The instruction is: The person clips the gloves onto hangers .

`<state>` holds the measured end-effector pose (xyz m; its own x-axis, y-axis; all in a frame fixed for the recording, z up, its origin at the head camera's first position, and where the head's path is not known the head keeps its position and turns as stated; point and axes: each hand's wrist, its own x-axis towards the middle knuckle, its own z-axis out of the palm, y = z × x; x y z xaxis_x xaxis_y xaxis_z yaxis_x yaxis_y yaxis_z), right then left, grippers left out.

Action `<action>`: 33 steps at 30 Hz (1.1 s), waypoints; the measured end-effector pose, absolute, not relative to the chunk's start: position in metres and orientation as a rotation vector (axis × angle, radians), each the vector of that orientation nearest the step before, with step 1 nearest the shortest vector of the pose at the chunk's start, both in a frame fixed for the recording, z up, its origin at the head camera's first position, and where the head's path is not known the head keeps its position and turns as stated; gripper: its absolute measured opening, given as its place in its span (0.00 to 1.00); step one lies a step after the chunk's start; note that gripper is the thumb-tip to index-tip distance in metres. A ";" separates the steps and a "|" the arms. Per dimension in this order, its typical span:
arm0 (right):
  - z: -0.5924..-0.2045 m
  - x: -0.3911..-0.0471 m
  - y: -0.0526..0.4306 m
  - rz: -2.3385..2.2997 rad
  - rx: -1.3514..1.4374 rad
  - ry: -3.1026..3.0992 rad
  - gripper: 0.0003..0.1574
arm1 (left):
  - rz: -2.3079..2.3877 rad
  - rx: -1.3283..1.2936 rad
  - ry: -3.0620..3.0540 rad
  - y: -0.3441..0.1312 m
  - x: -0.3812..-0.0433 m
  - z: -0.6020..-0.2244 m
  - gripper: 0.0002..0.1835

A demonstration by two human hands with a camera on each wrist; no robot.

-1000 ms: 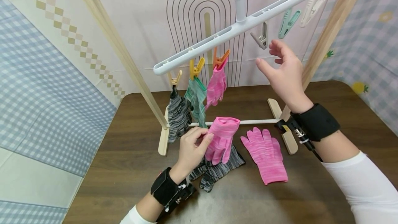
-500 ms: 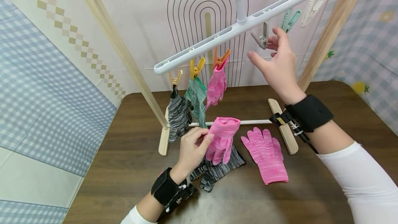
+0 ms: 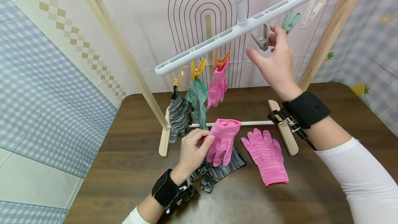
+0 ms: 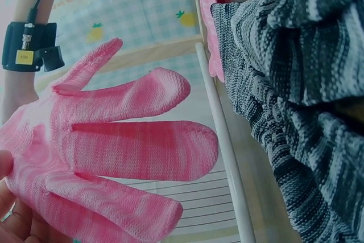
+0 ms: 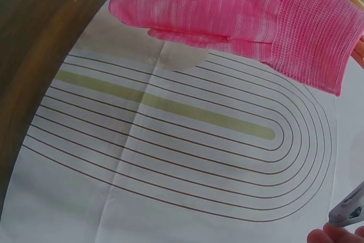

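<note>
My left hand [image 3: 194, 148] pinches the side of a pink knit glove [image 3: 224, 139] near its cuff, so its fingers hang down. The left wrist view shows this pink glove [image 4: 142, 149] up close. My right hand [image 3: 278, 66] is raised beside a grey clothespin [image 3: 264, 39] on the white hanger [image 3: 242, 27]. Its thumb and fingers are spread apart around the clip; whether a finger touches it I cannot tell. In the right wrist view, fingertips [image 5: 333, 235] show just below the grey clothespin [image 5: 348, 208]. A second pink glove [image 3: 267, 158] lies flat on the table.
A black-and-grey striped knit piece [image 3: 224, 168] lies on the table [image 3: 130, 189]. From the hanger's left half hang a striped piece [image 3: 179, 113], a green one [image 3: 197, 99] and a pink glove [image 3: 217, 85]. Green [image 3: 292, 22] and white [image 3: 312, 13] clothespins are farther right. A wooden rack [image 3: 124, 54] carries the hanger.
My right hand has moved left and slightly up, closer to the grey clothespin. My left hand stays in place with the pink glove.
</note>
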<state>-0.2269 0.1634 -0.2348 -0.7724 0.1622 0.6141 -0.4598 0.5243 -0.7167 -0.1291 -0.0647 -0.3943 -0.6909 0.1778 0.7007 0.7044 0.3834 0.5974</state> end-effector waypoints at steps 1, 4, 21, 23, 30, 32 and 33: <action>-0.234 -0.227 0.163 1.250 0.241 -2.122 0.43 | -1.286 -0.757 -2.105 -0.065 -0.129 -0.394 0.02; -0.233 -0.228 0.162 1.229 0.241 -2.114 0.41 | -1.283 -0.763 -2.097 -0.064 -0.130 -0.395 0.02; -0.224 -0.232 0.157 1.148 0.244 -2.091 0.33 | -1.300 -0.789 -2.108 -0.064 -0.131 -0.397 0.04; -0.223 -0.233 0.156 1.150 0.244 -2.086 0.33 | -1.303 -0.791 -2.111 -0.063 -0.131 -0.397 0.03; -0.219 -0.235 0.157 1.108 0.241 -2.047 0.30 | -1.326 -0.796 -2.104 -0.061 -0.131 -0.398 0.03; -0.218 -0.235 0.158 1.089 0.239 -2.044 0.29 | -1.324 -0.797 -2.100 -0.061 -0.132 -0.397 0.03; -0.218 -0.235 0.158 1.083 0.240 -2.043 0.28 | -1.321 -0.799 -2.097 -0.060 -0.131 -0.397 0.03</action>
<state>-0.2353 0.1583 -0.2180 -0.6665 0.1870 0.7217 -0.4923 0.6165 -0.6144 -0.1315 -0.0604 -0.3966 -0.6840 0.1997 0.7016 0.7190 0.3470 0.6022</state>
